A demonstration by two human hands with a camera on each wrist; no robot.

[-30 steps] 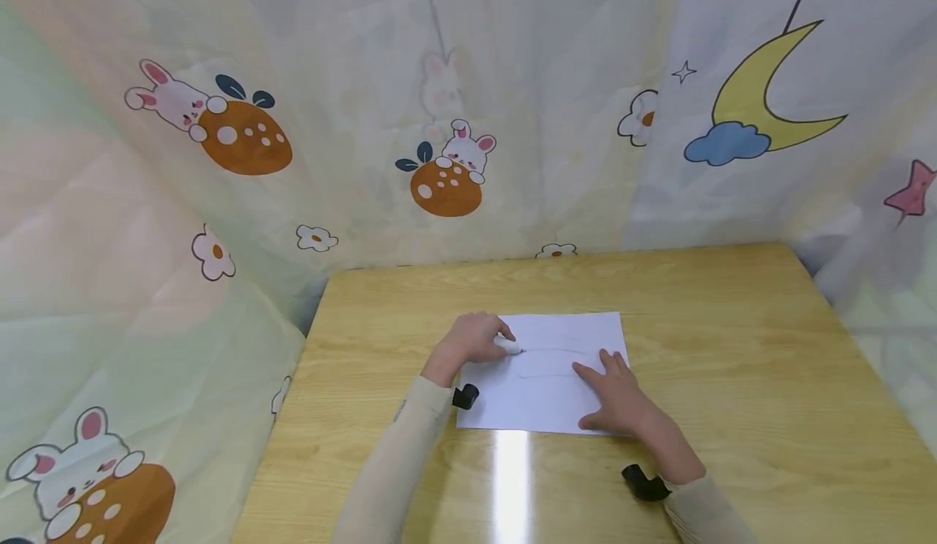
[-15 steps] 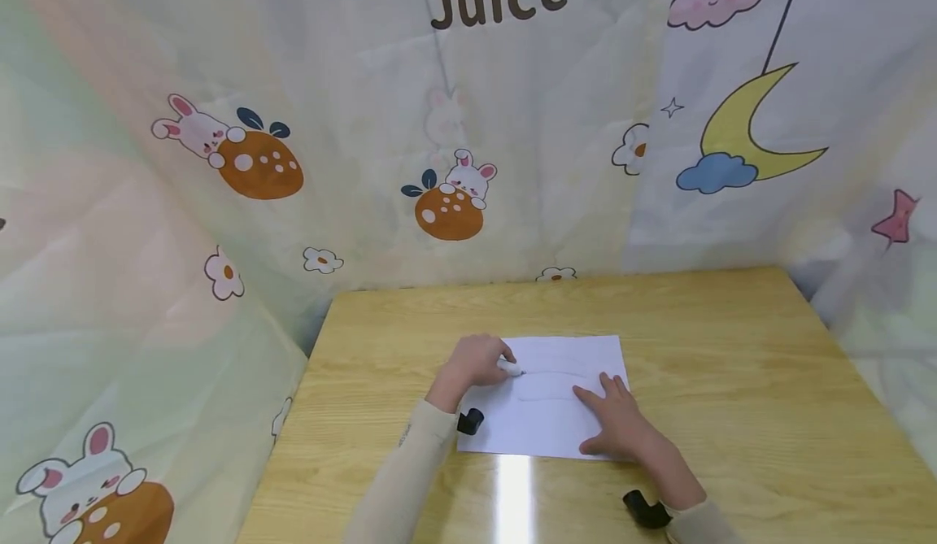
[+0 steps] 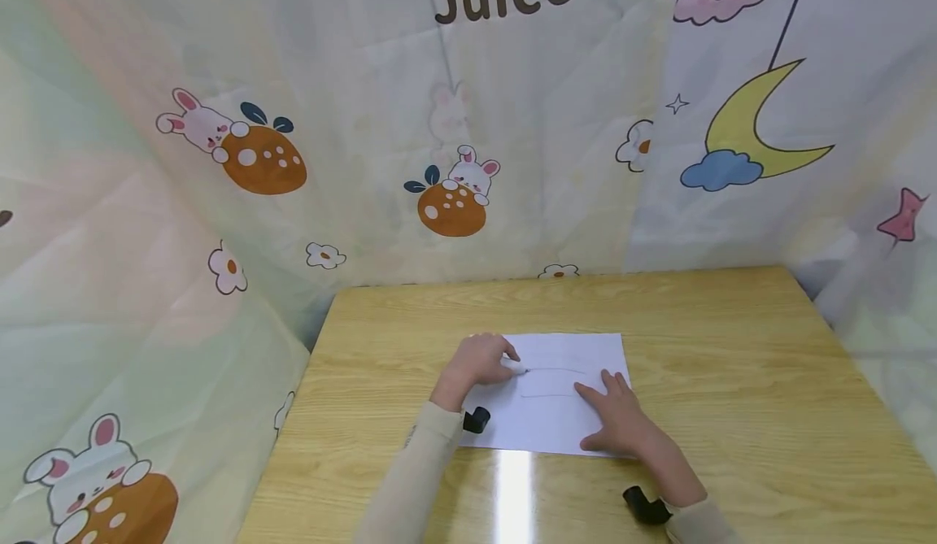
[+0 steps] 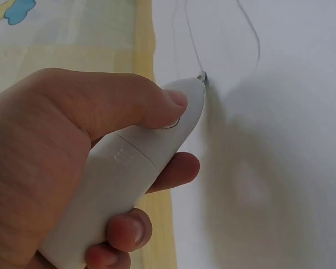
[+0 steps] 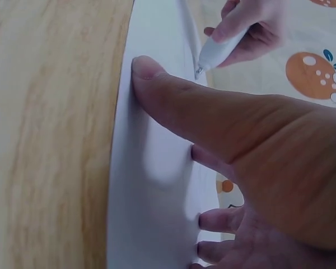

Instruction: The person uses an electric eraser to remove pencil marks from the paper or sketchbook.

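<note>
My left hand (image 3: 479,361) grips a white electric eraser (image 4: 109,185), its thumb on the button near the front. The eraser's small tip touches the paper at the end of a thin grey line. Several curved pencil-like lines show on the white sheet of paper (image 3: 542,430). On the right part of the sheet, my right hand (image 3: 622,418) rests with its fingers spread and thumb apart, holding nothing. The right wrist view shows its thumb (image 5: 151,70) pressing near the paper's edge, with the eraser beyond it.
The paper lies on a wooden table (image 3: 732,381). A printed cloth (image 3: 351,121) with rabbits, flowers and a moon hangs behind and at the sides. Black wrist-camera mounts (image 3: 644,507) sit close to the wrists. A bright light reflection crosses the table's front.
The head view has tilted, so the table and paper sit lower in it. Against the paper, the eraser tip has shifted at most slightly right; the right hand stays put.
</note>
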